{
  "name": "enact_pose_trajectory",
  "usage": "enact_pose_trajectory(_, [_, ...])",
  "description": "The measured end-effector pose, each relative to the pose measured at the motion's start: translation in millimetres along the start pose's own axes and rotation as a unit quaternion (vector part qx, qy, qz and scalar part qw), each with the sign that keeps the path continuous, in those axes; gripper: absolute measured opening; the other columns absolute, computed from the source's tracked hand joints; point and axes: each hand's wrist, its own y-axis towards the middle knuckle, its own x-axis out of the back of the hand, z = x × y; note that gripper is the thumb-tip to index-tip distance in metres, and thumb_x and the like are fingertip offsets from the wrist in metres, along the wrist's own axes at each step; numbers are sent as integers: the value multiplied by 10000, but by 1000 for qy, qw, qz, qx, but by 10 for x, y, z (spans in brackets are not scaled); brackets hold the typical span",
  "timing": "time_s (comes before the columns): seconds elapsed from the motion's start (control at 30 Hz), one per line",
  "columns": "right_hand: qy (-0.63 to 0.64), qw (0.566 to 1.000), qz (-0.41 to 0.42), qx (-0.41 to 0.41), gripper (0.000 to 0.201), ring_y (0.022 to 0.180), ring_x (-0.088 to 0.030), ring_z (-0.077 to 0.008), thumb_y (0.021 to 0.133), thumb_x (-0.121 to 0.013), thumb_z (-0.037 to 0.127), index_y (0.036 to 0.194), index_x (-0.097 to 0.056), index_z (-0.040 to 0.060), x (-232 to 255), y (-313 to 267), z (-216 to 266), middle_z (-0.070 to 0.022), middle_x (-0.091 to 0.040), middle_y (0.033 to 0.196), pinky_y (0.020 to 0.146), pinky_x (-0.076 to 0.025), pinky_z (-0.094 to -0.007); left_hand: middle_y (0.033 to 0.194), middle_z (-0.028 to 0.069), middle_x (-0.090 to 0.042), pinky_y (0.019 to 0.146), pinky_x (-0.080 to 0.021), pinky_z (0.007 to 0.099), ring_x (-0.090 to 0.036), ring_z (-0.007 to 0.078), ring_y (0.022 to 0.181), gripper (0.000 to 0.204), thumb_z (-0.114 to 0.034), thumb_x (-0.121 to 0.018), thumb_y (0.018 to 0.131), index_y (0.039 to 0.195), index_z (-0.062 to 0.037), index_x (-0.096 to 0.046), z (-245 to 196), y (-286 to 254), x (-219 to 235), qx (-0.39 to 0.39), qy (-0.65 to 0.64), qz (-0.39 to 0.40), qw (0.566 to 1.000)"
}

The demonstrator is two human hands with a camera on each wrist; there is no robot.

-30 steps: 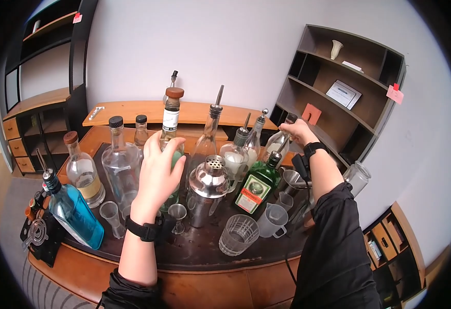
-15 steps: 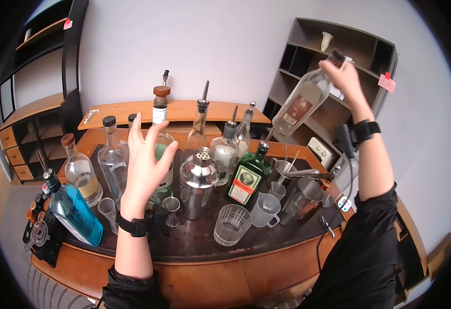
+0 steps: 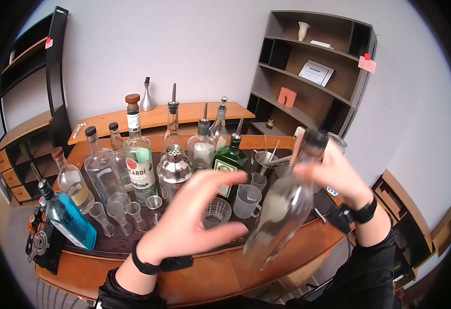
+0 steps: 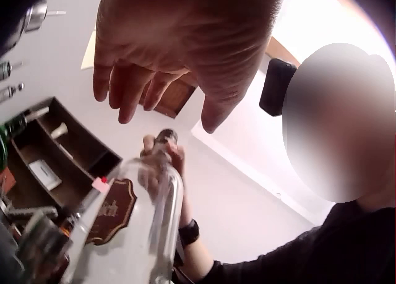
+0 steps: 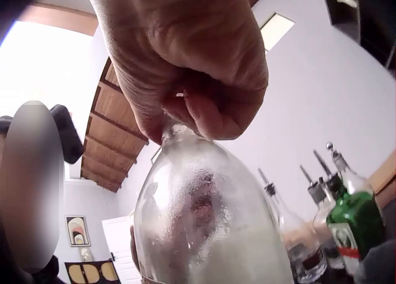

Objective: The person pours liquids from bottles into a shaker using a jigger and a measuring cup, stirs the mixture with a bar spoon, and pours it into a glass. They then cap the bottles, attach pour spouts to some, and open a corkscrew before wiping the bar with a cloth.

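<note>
A clear glass bottle with a dark cap hangs tilted over the table's front edge, its neck gripped by the right hand. The left hand is held out to the left of this bottle, thumb and fingers spread, with nothing in it. In the left wrist view the bottle shows a dark red label, and a gap separates it from the left hand. The right wrist view has the curled fingers of the right hand round the neck, above the bottle's misted shoulder.
Behind the hands stand a steel shaker, a Bacardi bottle, a green bottle and several clear bottles. Small glasses, a tumbler and a plastic jug are nearer. A blue bottle stands at the left.
The right hand lifted the clear bottle from the back right of the table, then brought it down and towards the front. The left hand moved right and forward, away from the Bacardi bottle.
</note>
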Motion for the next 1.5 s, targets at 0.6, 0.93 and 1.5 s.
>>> enact_pose_trajectory(0.6, [-174, 963, 91, 187, 329, 540, -543, -166, 790, -722, 182, 1079, -647, 46, -369, -25, 194, -41, -579, 640, 511, -397, -288, 998, 163, -582, 806, -481, 419, -580, 355, 943, 568, -370, -786, 775, 1107, 6, -519, -50, -65, -589, 51, -37, 88, 994])
enact_pose_trajectory(0.93, [-223, 912, 145, 313, 257, 479, -501, -230, 791, -598, 148, 1001, -721, 67, -315, 118, 178, -54, -499, 585, 454, -392, -334, 1008, 149, -592, 811, -485, 403, -585, 336, 960, 586, -373, -780, 775, 1141, 16, -540, -24, -66, -599, 44, -35, 89, 994])
enact_pose_trajectory(1.5, [-357, 913, 127, 152, 183, 658, -658, -314, 836, -596, 173, 925, -661, 27, -374, 57, 469, -132, -656, 709, 583, -513, -379, 994, 152, -560, 820, -453, 397, -562, 326, 949, 502, -373, -747, 811, 1083, -13, -528, 77, -95, -631, 55, -88, 22, 994])
